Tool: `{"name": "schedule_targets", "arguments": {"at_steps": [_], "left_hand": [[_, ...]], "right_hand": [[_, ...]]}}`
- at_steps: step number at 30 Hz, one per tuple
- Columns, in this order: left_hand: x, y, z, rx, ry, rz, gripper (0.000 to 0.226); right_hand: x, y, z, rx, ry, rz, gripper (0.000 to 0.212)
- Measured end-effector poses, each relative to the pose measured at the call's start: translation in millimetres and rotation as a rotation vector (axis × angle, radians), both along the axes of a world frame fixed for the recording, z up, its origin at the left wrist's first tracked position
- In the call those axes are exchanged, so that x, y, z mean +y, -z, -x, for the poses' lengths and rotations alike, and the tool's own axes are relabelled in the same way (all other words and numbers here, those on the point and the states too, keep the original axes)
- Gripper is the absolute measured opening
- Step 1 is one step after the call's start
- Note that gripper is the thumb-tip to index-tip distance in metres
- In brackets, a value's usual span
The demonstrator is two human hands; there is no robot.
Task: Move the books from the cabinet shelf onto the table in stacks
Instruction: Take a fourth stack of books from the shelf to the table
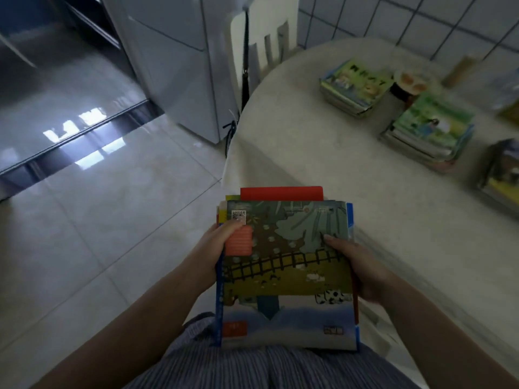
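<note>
Both hands clamp a bundle of books (285, 273) at waist height beside the tabletop (309, 141): left hand (217, 248), right hand (355, 265) grasping opposite edges. Thin glossy covers, likely to slide; squeeze the sides.

Materials and surface finish

Floor tiles (84, 220): glossy, reflective. Table (323, 141): matt cream cloth cover. Held books (283, 265): paper, smooth printed covers. Wall tiles (421, 21): smooth, white. Garment (252, 369): striped woven cloth.
</note>
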State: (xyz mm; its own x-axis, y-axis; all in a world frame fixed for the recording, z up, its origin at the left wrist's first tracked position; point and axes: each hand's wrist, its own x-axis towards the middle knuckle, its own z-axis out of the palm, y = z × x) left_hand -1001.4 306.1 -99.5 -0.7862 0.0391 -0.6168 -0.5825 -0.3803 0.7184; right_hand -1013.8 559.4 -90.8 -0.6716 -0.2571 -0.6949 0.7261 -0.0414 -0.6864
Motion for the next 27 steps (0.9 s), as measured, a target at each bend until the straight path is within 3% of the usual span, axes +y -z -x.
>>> {"name": "schedule_targets", "arguments": {"at_steps": [7,16,27], "left_hand": [[26,-4,107,-0.006,0.179,0.009,0.029],[65,-1,248,-0.027,0.246,0.115,0.040],[88,19,356,-0.141,0.395,0.249,0.042]], "right_hand": [[21,3,61,-0.047,0.215,-0.020,0.027],[55,10,184,-0.043,0.298,0.031,0.027],[61,35,251,-0.144,0.514,0.045,0.031]]}}
